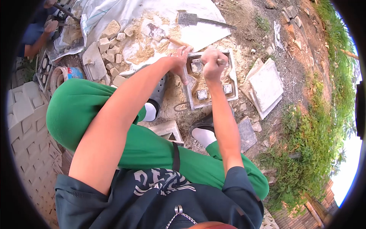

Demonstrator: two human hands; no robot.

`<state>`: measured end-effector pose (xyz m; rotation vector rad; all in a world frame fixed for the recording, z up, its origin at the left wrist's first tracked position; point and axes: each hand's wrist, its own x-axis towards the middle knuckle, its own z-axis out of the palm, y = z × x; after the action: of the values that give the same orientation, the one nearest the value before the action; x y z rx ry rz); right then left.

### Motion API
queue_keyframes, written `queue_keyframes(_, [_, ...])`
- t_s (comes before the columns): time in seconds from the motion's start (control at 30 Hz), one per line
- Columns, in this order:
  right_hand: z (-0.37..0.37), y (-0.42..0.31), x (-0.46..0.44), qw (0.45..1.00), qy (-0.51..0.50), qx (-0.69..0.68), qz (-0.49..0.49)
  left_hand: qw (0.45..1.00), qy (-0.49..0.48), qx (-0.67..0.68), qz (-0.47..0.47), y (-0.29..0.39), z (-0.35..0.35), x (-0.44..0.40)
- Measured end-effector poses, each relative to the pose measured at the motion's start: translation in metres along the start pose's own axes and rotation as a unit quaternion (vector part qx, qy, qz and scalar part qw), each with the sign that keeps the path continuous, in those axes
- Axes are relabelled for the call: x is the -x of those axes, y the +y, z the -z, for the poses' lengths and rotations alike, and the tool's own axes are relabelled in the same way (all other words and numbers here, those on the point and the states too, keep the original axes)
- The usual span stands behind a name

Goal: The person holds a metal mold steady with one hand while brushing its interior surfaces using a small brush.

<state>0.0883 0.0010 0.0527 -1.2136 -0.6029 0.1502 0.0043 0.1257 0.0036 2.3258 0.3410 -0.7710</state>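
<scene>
A rectangular grey mould frame [235, 86] stands on the ground between my feet, with several grey blocks and sandy powder inside. My left hand [180, 64] rests on its upper left corner, fingers spread along the outer edge. Over the upper right part of the mould, my right hand [214, 63] is closed in a fist around a short tool end, whose full shape is hidden. One grey block [196, 65] shows between my hands; another block [201, 94] lies lower in the mould. A wire loop sticks out at the mould's lower left.
A trowel [154, 32] and a flat spatula [187, 19] lie on the white sheet [133, 9]. Broken stones [104, 45] are heaped left of the mould, flat slabs [265, 86] stacked right. A co-worker's hand [51, 26] shows upper left, near a bucket [59, 78].
</scene>
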Motion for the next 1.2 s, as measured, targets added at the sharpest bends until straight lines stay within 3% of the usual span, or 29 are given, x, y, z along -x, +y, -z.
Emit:
queue_keyframes(0.07, [-0.004,-0.011,-0.003,0.986,-0.148,0.015,-0.079,1.0,0.001,-0.003,0.001,-0.006,-0.006,-0.005])
queue_keyframes(0.13, [-0.013,-0.025,-0.01,0.985,-0.118,-0.008,-0.127,0.999,0.028,0.012,-0.026,-0.009,-0.009,-0.006])
queue_keyframes(0.2, [-0.015,-0.036,-0.021,0.993,-0.111,0.037,-0.024,0.999,0.026,0.02,-0.033,-0.007,-0.005,0.0])
queue_keyframes(0.27, [-0.017,-0.048,-0.029,0.998,-0.059,0.001,-0.008,0.999,0.022,0.031,-0.035,-0.006,-0.005,0.003])
queue_keyframes(0.33, [-0.018,-0.069,-0.033,0.991,-0.014,-0.076,-0.108,0.998,0.026,0.032,-0.038,-0.005,-0.003,0.003])
queue_keyframes(0.4, [-0.015,-0.043,-0.021,0.989,0.004,-0.079,-0.127,0.999,0.015,0.033,-0.029,-0.006,-0.001,0.002])
queue_keyframes(0.47, [-0.007,0.019,0.008,1.0,-0.007,0.03,0.001,0.999,0.009,0.023,-0.022,-0.006,-0.005,-0.002])
queue_keyframes(0.5, [-0.005,0.017,0.007,0.999,-0.002,0.033,0.002,0.999,0.006,0.02,-0.025,-0.004,-0.005,-0.003])
queue_keyframes(0.57, [-0.001,0.014,0.003,0.995,-0.042,0.047,-0.076,1.0,0.013,0.016,-0.016,-0.004,-0.006,-0.001])
queue_keyframes(0.6, [-0.007,0.002,-0.005,0.992,-0.012,0.007,-0.123,1.0,0.006,0.017,-0.019,-0.001,-0.011,0.003])
queue_keyframes(0.67, [-0.012,-0.025,-0.014,0.995,0.011,0.055,-0.077,0.999,0.019,0.015,-0.023,-0.003,-0.002,0.003])
queue_keyframes(0.7, [-0.013,-0.035,-0.017,0.999,0.007,0.04,0.008,0.999,0.024,0.027,-0.032,-0.003,-0.001,0.004])
queue_keyframes(0.8, [-0.022,-0.067,-0.014,0.991,0.09,-0.075,-0.066,0.999,0.019,0.03,-0.028,-0.002,0.0,0.006])
queue_keyframes(0.87, [-0.014,-0.018,0.002,0.996,0.081,-0.023,0.031,0.999,0.018,0.026,-0.027,-0.002,0.002,0.006])
queue_keyframes(0.93, [-0.002,0.024,0.022,0.997,0.046,0.06,0.006,1.0,0.011,0.016,-0.02,-0.003,-0.001,0.001])
queue_keyframes(1.0, [-0.003,0.018,0.012,0.997,0.037,0.053,-0.028,1.0,0.025,0.014,-0.013,-0.001,0.004,0.004])
queue_keyframes(1.2, [-0.019,-0.056,-0.017,0.992,0.1,-0.051,-0.057,0.999,0.019,0.033,-0.022,-0.001,-0.001,0.005])
